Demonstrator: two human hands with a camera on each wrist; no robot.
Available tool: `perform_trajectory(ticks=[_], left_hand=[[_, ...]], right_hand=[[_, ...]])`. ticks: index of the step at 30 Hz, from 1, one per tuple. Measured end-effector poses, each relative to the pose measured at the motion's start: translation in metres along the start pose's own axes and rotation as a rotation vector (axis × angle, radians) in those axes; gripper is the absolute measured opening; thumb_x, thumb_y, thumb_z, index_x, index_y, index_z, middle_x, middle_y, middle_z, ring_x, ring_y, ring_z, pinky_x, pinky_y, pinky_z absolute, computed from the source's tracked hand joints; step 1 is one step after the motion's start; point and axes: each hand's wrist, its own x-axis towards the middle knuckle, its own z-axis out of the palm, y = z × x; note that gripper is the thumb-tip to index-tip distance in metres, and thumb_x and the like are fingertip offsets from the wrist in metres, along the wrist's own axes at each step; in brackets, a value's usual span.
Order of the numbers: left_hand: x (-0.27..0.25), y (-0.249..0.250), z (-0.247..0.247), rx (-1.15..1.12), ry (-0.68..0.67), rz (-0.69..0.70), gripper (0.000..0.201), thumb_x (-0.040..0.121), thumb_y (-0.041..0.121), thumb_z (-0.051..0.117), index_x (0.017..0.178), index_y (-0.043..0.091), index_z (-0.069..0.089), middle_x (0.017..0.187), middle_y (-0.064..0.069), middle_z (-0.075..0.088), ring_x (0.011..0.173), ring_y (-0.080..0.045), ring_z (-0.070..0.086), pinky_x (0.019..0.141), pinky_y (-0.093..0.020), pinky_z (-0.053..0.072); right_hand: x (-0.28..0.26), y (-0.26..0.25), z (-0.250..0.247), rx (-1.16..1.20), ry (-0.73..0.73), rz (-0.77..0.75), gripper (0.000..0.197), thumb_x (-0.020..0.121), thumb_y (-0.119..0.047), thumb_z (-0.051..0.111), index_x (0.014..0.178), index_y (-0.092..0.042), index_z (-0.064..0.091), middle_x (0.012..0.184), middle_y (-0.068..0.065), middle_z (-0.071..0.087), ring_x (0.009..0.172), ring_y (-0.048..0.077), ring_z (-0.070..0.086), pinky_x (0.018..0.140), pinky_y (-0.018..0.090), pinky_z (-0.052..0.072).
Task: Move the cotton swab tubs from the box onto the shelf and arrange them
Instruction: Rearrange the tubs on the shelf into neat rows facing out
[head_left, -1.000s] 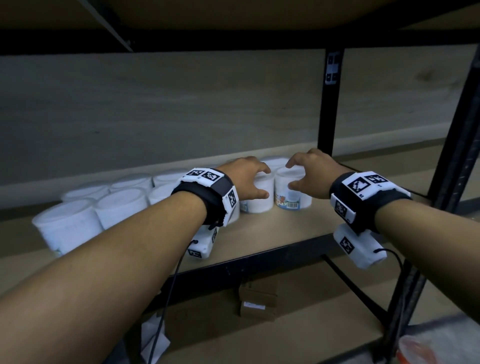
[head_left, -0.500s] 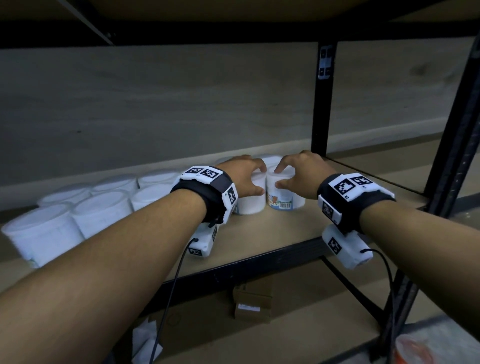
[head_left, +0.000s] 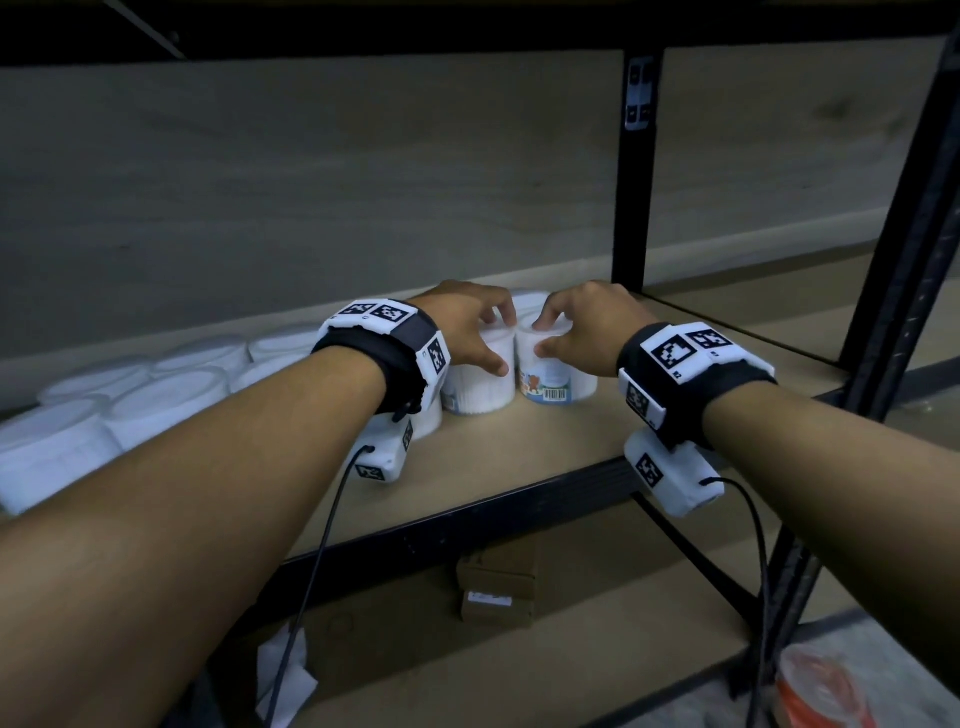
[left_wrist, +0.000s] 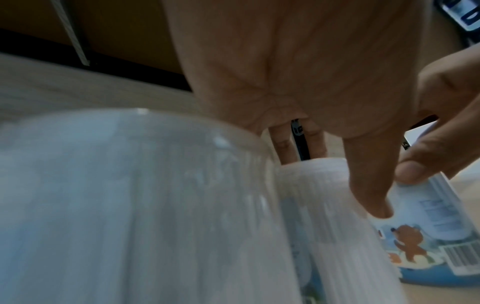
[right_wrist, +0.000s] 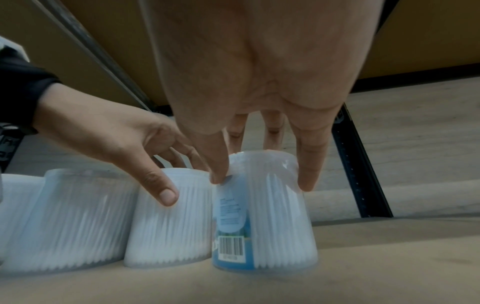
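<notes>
Two rows of white cotton swab tubs (head_left: 171, 384) stand on the wooden shelf (head_left: 545, 457), running off to the left. My left hand (head_left: 498, 343) grips the plain tub (head_left: 480, 389) at the row's right end from above, thumb on its front. My right hand (head_left: 543, 338) grips the blue-labelled tub (head_left: 558, 376) right beside it. In the right wrist view my right hand (right_wrist: 262, 181) clamps the labelled tub (right_wrist: 265, 216), which stands on the board touching the plain tub (right_wrist: 171, 224) under my left hand (right_wrist: 174, 179). In the left wrist view my left hand (left_wrist: 332, 179) holds its tub (left_wrist: 324, 216); another tub (left_wrist: 130, 205) fills the foreground.
A black upright post (head_left: 631, 208) stands just behind the tubs, and another upright (head_left: 909, 260) is at the right. Bare shelf board lies right of the labelled tub. On the lower shelf are a small cardboard box (head_left: 496, 587), white paper (head_left: 285, 675) and an orange item (head_left: 826, 691).
Both hands stay on their tubs. The right hand's fingers have settled lower round the labelled tub. The head view has shifted a little; the tubs have barely moved on the shelf.
</notes>
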Motion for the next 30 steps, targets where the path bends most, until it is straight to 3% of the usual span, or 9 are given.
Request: perform_trajectory(ticks=[6, 16, 23, 30], left_hand=[[-0.005, 0.004, 0.002, -0.025, 0.023, -0.015, 0.055, 0.067, 0.045, 0.084, 0.114, 0.033, 0.06, 0.119, 0.007, 0.062, 0.112, -0.014, 0.056, 0.098, -0.034, 0.047], [-0.01, 0.015, 0.001, -0.035, 0.024, -0.016, 0.056, 0.063, 0.047, 0.085, 0.111, 0.031, 0.063, 0.116, 0.008, 0.066, 0.109, -0.013, 0.06, 0.096, -0.034, 0.049], [-0.021, 0.024, 0.002, -0.055, 0.05, 0.002, 0.053, 0.063, 0.047, 0.085, 0.107, 0.029, 0.063, 0.113, 0.008, 0.066, 0.107, -0.012, 0.06, 0.094, -0.035, 0.05], [-0.037, 0.037, 0.0, -0.052, 0.055, 0.015, 0.05, 0.062, 0.052, 0.083, 0.104, 0.036, 0.062, 0.113, 0.011, 0.065, 0.104, -0.013, 0.06, 0.093, -0.037, 0.05]], right_hand=[[-0.003, 0.0, -0.006, -0.017, -0.024, -0.01, 0.022, 0.079, -0.04, 0.075, 0.1, -0.034, 0.069, 0.12, -0.002, 0.061, 0.109, 0.019, 0.056, 0.089, 0.029, 0.045], [-0.02, 0.003, -0.018, 0.023, -0.034, 0.003, 0.024, 0.08, -0.037, 0.076, 0.103, -0.031, 0.071, 0.12, -0.002, 0.062, 0.112, 0.017, 0.056, 0.09, 0.026, 0.044], [-0.037, 0.004, -0.028, 0.034, -0.038, 0.005, 0.029, 0.083, -0.036, 0.074, 0.11, -0.028, 0.071, 0.123, -0.001, 0.06, 0.116, 0.017, 0.052, 0.085, 0.021, 0.036], [-0.055, 0.005, -0.035, 0.033, -0.026, 0.012, 0.029, 0.081, -0.037, 0.075, 0.108, -0.029, 0.072, 0.122, 0.0, 0.063, 0.114, 0.017, 0.056, 0.084, 0.023, 0.039]])
